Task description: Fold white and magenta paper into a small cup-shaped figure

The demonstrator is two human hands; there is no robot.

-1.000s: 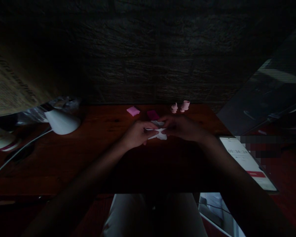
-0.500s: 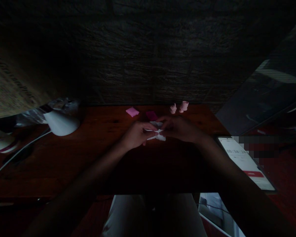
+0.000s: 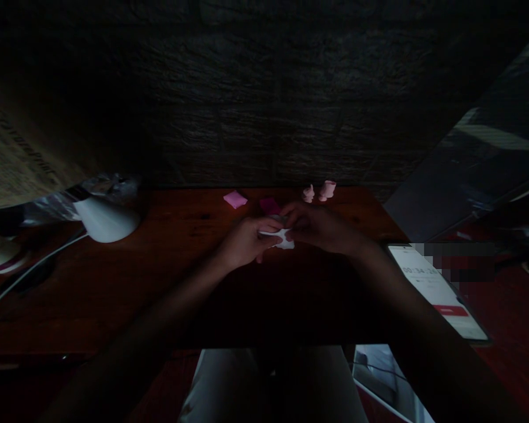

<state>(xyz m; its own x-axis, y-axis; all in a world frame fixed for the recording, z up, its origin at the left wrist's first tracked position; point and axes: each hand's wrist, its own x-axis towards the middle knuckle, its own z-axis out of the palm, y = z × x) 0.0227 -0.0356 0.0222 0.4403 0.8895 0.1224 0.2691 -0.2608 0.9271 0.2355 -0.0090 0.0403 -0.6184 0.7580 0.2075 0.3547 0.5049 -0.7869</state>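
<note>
A small white piece (image 3: 284, 239), soft-looking like clay or folded paper, is held between both hands above the dark wooden table (image 3: 180, 235). My left hand (image 3: 247, 239) pinches its left side with thumb and fingers. On the other side, the fingertips of my right hand (image 3: 311, 226) close on its right edge. Just behind the hands lies a dark magenta block (image 3: 269, 205), partly covered by them. Further left sits a pink pillow-shaped piece (image 3: 235, 200). Behind my right hand stand a small pale pink figure (image 3: 308, 194) and a pale pink cup-like piece (image 3: 327, 190).
A white cone-shaped object (image 3: 108, 220) with a cable stands at the left, near crumpled clear plastic (image 3: 114, 185) and a white cup-like object (image 3: 0, 249). At the right lies a phone (image 3: 436, 288) showing a timer. A dark textured wall (image 3: 264, 106) closes off the back.
The fingers have shifted slightly on the white piece, whose visible lower part looks more compact. Both hands still hold it in nearly the same place. The view has moved a little.
</note>
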